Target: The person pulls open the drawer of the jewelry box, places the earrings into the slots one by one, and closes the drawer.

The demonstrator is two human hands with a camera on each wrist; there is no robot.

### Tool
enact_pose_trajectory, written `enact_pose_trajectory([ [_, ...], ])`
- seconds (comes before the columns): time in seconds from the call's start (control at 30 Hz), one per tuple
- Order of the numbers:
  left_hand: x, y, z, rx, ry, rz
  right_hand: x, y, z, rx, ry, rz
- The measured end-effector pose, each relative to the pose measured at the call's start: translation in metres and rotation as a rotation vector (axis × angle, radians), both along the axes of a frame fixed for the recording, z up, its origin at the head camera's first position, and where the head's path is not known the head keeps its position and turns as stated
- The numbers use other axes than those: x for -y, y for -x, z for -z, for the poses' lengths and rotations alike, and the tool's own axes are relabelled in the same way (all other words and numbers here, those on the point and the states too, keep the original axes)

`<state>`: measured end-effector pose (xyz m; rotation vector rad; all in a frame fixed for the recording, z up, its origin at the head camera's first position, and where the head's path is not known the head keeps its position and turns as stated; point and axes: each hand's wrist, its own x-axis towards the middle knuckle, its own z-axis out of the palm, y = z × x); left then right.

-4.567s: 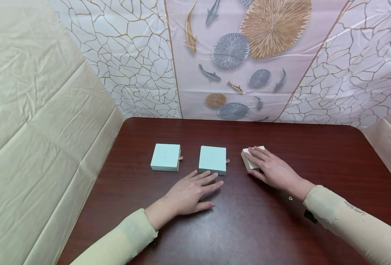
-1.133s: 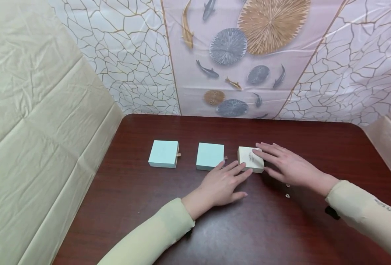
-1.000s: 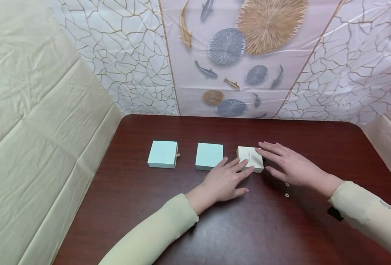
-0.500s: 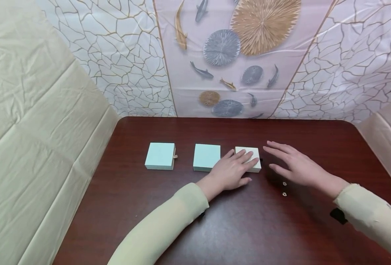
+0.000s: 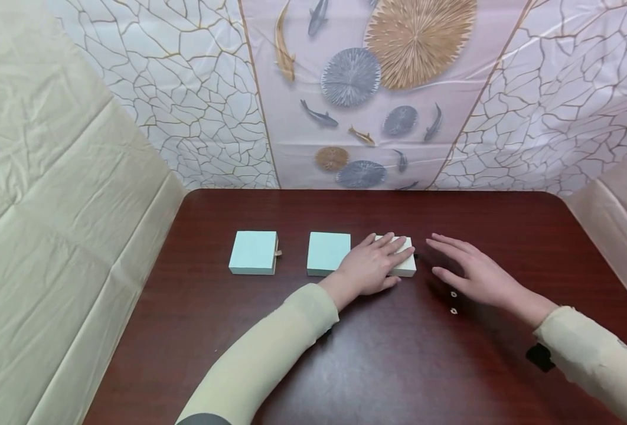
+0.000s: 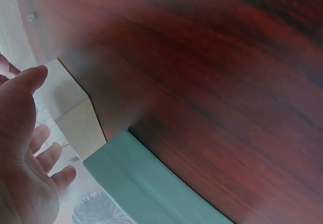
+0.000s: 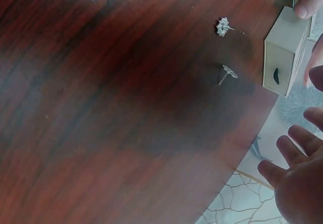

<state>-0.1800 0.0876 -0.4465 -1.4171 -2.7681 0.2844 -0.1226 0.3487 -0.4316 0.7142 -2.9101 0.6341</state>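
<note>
My left hand (image 5: 369, 265) lies over a small cream drawer box (image 5: 405, 268) with its fingers spread and nearly straight. Part of the box top is covered by those fingers, and I cannot tell how firmly they touch it. The thumb is near the front side of the box in the left wrist view. My right hand (image 5: 478, 271) hovers just right of the box, apart from it, fingers loosely extended and holding nothing. Below it on the table are two stud earrings, one flower-shaped earring (image 7: 222, 26) and another earring (image 7: 228, 72). The box's drawer end shows a black tab (image 7: 276, 76).
To the left of the cream box is a mint box (image 5: 328, 251), partly overlapped by my left hand. Farther left sits another mint box (image 5: 253, 251) with a ribbon pull tab. All stand on a dark red wooden table (image 5: 388, 366), with a patterned cloth (image 5: 212, 100) behind.
My left hand has moved right, from in front of the middle mint box onto the cream box. My right hand has let go of the cream box and shifted right. The box now stands straighter.
</note>
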Motion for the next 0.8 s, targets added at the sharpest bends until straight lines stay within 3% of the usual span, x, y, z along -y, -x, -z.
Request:
enact_pose_trajectory([
  [0.5, -0.006, 0.011, 0.003, 0.029, 0.013, 0.059, -0.005, 0.004, 0.006, 0.016, 0.025, 0.022],
  [0.8, -0.002, 0.018, 0.000, -0.015, 0.075, 0.144, -0.003, 0.008, 0.005, 0.065, 0.020, 0.031],
])
